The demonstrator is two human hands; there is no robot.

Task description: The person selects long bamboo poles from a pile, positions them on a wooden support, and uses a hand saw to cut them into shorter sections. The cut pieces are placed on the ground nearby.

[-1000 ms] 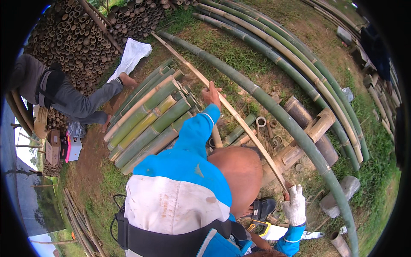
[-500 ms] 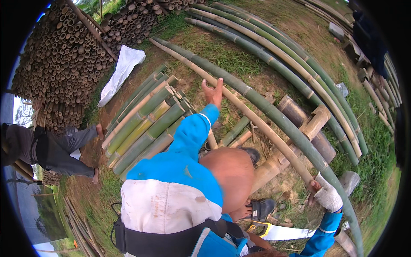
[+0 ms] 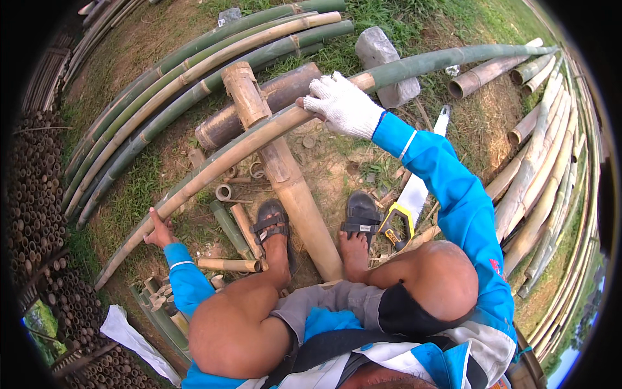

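A long tan bamboo pole crosses in front of me, lying along a green bamboo pole that reaches off to the right. My left hand, bare, holds the tan pole toward its left end, one finger raised against its side. In a white knitted glove, my right hand is closed over the tan pole near its right end. Beneath the poles, an upright notched bamboo piece rises at the end of a thick bamboo log between my feet.
A handsaw with a yellow and black handle lies by my right foot. A dark bamboo log and a concrete block sit beyond. Green poles lie far left, more bamboo at right, and a white sack lower left.
My view has swung round to the right, so the poles now run across the picture. Both hands stay on the tan pole. The other person has dropped out of view.
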